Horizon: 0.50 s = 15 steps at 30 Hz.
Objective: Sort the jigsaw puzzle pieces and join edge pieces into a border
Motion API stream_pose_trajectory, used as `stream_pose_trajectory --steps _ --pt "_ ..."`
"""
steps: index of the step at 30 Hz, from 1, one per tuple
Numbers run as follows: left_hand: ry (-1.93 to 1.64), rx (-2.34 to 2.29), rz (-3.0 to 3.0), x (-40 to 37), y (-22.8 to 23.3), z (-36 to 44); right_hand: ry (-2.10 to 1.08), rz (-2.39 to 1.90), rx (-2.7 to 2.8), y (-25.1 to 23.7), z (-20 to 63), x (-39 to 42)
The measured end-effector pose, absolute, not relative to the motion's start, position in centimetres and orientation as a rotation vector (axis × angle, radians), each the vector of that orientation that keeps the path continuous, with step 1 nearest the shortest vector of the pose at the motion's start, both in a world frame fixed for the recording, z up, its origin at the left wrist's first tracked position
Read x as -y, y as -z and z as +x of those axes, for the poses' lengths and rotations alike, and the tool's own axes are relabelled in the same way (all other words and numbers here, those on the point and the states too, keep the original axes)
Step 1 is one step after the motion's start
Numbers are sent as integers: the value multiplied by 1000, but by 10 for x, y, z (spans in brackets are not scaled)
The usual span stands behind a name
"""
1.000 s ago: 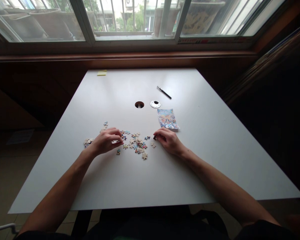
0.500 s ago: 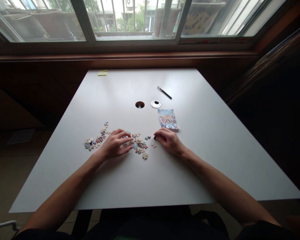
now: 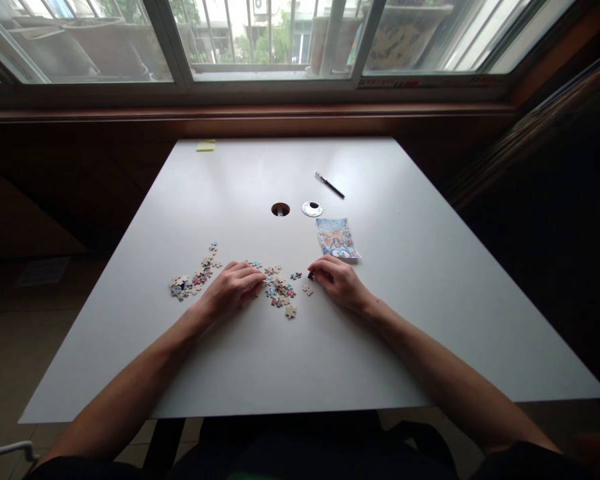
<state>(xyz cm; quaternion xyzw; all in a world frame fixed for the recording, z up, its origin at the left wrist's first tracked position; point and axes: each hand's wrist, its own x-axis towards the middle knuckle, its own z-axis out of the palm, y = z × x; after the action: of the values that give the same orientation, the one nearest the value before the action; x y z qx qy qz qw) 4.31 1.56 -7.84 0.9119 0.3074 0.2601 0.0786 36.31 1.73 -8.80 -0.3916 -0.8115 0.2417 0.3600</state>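
Observation:
My left hand (image 3: pixel 234 285) rests at the left side of a loose heap of jigsaw puzzle pieces (image 3: pixel 282 288), its fingers drawn together; whatever lies between the fingertips is hidden. A dark puzzle piece (image 3: pixel 311 275) is pinched between the thumb and fingers of my right hand (image 3: pixel 336 280). Just left of that hand lie a pale piece (image 3: pixel 307 290), back side up, and a small blue piece (image 3: pixel 296 275). Another group of pieces (image 3: pixel 181 287) spreads out to the left of my left hand.
A colourful picture sheet (image 3: pixel 337 238) lies beyond my right hand. Farther back are a black pen (image 3: pixel 330 185), a silver ring cover (image 3: pixel 312 209) and a round hole (image 3: pixel 281 209) in the white table (image 3: pixel 300 367). A yellow sticky note (image 3: pixel 206 145) sits at the far left edge.
The fingers of my left hand have closed from a spread position above the pieces. My right hand stays in place with the dark piece.

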Motion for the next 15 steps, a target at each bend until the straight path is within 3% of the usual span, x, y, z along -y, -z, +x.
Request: stream_pose_trajectory --steps 9,15 --pt "-1019 -906 2466 -16 77 43 -614 -1000 2089 89 364 -18" --pt "-789 -654 2433 -12 73 46 -617 -995 2090 88 363 -17"
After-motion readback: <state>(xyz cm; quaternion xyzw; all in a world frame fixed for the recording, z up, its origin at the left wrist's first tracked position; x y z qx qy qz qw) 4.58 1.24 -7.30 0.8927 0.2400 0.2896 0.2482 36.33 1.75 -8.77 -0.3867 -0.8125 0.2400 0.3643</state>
